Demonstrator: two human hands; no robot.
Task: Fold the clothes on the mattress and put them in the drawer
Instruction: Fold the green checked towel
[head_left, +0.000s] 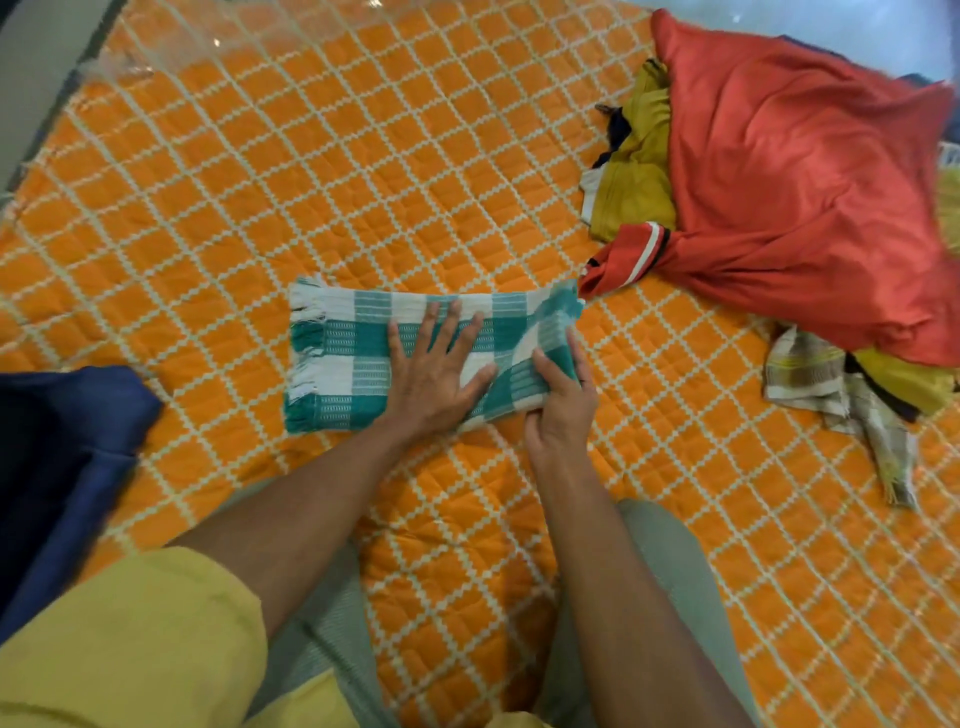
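Under both hands: mattress (363, 156), orange quilted cover with a white lattice, filling nearly the whole view.

Far right of the right hand, well apart: unfolded clothes heap, topped by a large red garment (800, 171), with a mustard garment (636, 171) tucked beneath its left edge. Below that heap, a pale plaid cloth (826, 384) lies crumpled.

Left of the left hand, at the frame edge: dark blue cloth (67, 441); fold state unclear.

Beneath the hands: teal-and-white checked towel (353, 353), already narrowed into a long strip, fringed end to the left.

Left hand (436, 374): flat, fingers straight and spread, pressing the middle of the strip.

Right hand (563, 395): fingers curled round the strip's right end, which is lifted slightly and turning over.

Step judged in hand: crosswise fold of the towel, right end to be brought over toward the fringe. Next move calls for keeping the left palm as anchor, then sliding it clear so edges align. No drawer in view; stowing is not yet begun, most of the heap still unfolded.
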